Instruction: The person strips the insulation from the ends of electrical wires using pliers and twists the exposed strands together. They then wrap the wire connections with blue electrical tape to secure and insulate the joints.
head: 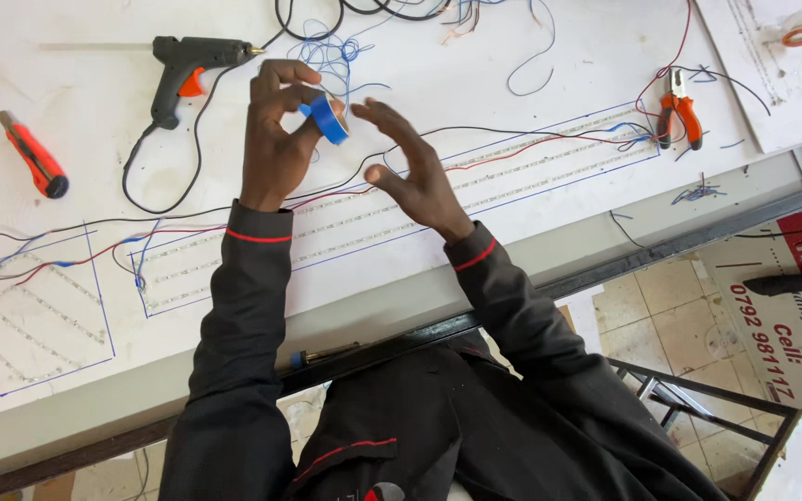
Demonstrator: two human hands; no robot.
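My left hand (276, 134) is raised above the white board (95, 130) and grips a blue roll of tape (329, 118) between thumb and fingers. My right hand (410, 172) hovers just right of the roll, fingers spread and holding nothing, its fingertips close to the tape. Beneath both hands run LED strips (512, 172) outlined in blue, with red, blue and black wires (512, 141) laid along them.
A black glue gun (187, 65) lies at the upper left, a red utility knife (34, 158) at the far left. Orange-handled pliers (679, 111) rest at the right. A second tape roll (798, 35) sits on another board. A metal frame (698, 385) and tiled floor lie below.
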